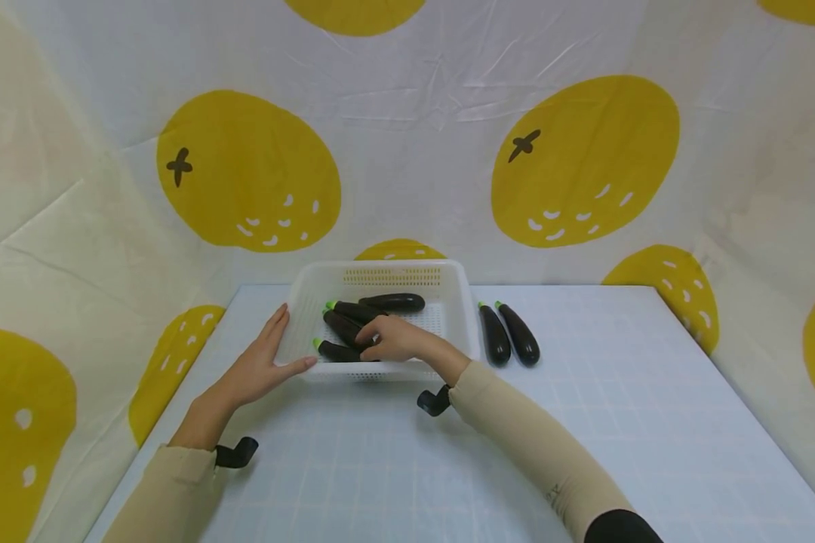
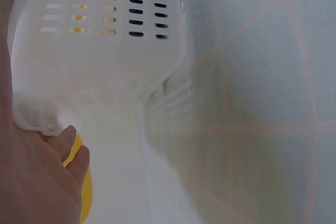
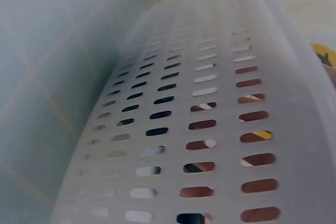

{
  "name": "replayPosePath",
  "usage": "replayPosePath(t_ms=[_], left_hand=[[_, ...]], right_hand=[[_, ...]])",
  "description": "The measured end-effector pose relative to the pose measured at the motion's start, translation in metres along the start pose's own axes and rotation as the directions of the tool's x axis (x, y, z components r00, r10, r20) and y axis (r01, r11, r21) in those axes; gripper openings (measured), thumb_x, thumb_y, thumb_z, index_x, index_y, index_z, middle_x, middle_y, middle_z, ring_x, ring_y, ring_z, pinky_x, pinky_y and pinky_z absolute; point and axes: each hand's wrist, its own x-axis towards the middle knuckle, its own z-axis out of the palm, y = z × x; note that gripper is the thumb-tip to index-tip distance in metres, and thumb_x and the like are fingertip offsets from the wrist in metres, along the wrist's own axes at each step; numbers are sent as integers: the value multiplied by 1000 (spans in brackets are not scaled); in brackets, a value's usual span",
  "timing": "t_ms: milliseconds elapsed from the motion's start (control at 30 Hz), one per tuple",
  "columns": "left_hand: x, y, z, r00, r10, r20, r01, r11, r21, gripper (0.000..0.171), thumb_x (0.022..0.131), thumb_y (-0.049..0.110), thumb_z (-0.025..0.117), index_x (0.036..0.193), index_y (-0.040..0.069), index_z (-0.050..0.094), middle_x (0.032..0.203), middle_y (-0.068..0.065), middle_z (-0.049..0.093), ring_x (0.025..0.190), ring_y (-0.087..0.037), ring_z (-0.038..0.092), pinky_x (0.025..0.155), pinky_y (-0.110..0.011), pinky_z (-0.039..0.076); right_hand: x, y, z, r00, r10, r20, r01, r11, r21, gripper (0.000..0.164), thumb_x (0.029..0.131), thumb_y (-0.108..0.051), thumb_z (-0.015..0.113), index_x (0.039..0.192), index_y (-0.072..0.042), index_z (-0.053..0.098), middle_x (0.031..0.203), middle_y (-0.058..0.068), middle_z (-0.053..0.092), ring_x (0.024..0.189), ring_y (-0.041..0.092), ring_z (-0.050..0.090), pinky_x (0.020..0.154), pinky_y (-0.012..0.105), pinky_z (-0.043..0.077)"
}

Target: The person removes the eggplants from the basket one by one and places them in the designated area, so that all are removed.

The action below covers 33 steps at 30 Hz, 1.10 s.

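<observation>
A white plastic basket (image 1: 472,324) with slotted walls stands at the back of the table, and several dark eggplants lie in it. My left hand (image 1: 261,369) rests against its left front corner, fingers straight along the side and thumb at the front rim. Reaching over the front rim, my right hand (image 1: 397,339) has curled fingers round the blunt end of the front eggplant (image 1: 337,351). Another eggplant (image 1: 342,327) lies just behind it. Farthest back is a crosswise eggplant (image 1: 394,302). In the right wrist view the basket's front wall (image 3: 220,119) mostly hides that hand.
Two more eggplants, a left one (image 1: 494,335) and a right one (image 1: 519,335), lie side by side on the table to the basket's right. A pale gridded cloth (image 1: 584,445) covers the table. Behind hangs a white curtain (image 1: 414,166) with yellow fruit prints.
</observation>
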Motion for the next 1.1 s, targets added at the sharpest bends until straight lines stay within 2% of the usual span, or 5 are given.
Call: replayPosePath(t_ms=[267,500,800,900,1100], left_hand=[[-1,0,2,1000,-15,4,15,1000,-6,115,90,65,67,166,12,0,173,-11,-2,155,-44,13,116,-71,21],[-1,-2,1,1000,6,1,-6,1000,-6,114,90,65,66,165,7,2,172,-11,-3,155,-44,11,117,-70,20],[0,-4,2,1000,4,1,-4,1000,-6,114,91,64,67,165,7,2,172,-13,-2,155,-44,12,117,-70,20],[0,-3,2,1000,3,0,-3,1000,-9,114,91,64,67,165,7,2,172,-12,-2,154,-45,12,116,-71,20],[0,-1,1,1000,7,1,-7,1000,-9,113,91,63,67,165,7,1,172,-12,-3,154,-45,12,116,-71,20]], right_hand=[[3,8,6,998,44,40,-44,999,1,34,98,-26,69,128,-10,73,122,3,73,114,19,64,100,37,51],[8,10,7,995,33,95,-33,999,-6,37,99,-25,65,130,-5,70,124,8,72,116,20,66,99,35,53],[12,9,9,971,133,196,-137,991,8,32,98,-25,65,119,-2,74,108,9,73,94,23,64,80,32,51],[14,9,10,965,173,199,-175,985,-12,34,98,-26,65,119,0,72,108,10,71,93,24,63,79,33,51],[14,6,10,966,211,150,-208,978,-35,36,97,-28,69,122,-1,72,110,9,72,95,21,65,88,38,53]])
